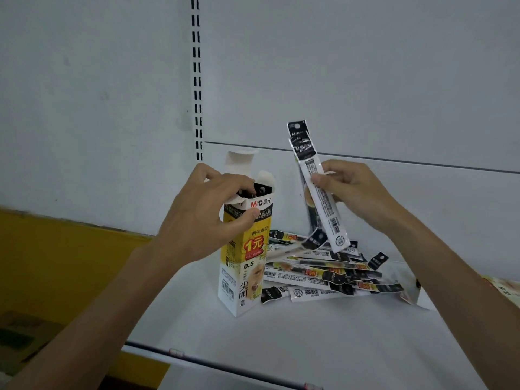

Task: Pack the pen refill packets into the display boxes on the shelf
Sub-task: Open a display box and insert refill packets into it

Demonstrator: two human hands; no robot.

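Observation:
A tall white and yellow display box (247, 263) stands upright on the white shelf (309, 333) with its top flaps open. Black packet ends show inside its mouth. My left hand (202, 215) grips the box near the top, thumb on the front face. My right hand (349, 187) holds a small bunch of long pen refill packets (318, 184) upright and tilted, to the right of the box and above the pile. A loose pile of refill packets (323, 271) lies on the shelf just right of the box.
Another display box (501, 291) lies on its side at the far right, partly cut off. A slotted upright (197, 80) runs up the white back panel. The shelf's front rail (225, 364) crosses below. Yellow floor and cardboard show at the lower left.

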